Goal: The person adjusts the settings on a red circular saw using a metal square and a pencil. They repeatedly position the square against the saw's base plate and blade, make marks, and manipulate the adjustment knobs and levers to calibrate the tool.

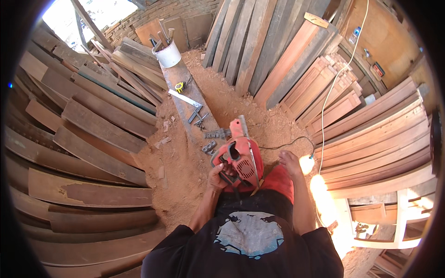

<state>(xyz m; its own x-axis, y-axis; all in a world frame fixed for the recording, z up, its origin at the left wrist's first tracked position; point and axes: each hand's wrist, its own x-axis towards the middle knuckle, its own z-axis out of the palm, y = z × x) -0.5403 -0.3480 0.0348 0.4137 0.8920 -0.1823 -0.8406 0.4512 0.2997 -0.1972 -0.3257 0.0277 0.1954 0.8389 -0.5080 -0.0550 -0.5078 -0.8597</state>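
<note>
My left hand (218, 177) is wrapped round the rear handle of a red electric planer (243, 162). The planer is tilted on its side over my lap, its flat metal sole along the right edge. A dark cord runs from it to the right. Apart from the tool, my right hand (289, 163) is raised with loosely spread fingers and holds nothing. Just beyond the planer, small grey metal parts (209, 146) lie at the near end of a narrow wooden bench (178, 74). Farther along rest a metal square (183, 97), a clamp-like tool (195, 114) and a yellow tape measure (180, 86).
A white bucket (168, 55) of hand tools stands on the bench's far end. Sawdust (178, 194) covers the floor. Stacked boards (102, 125) line the left; planks (259, 41) lean at the back. A white cable (331, 88) hangs at right, near more boards (375, 143).
</note>
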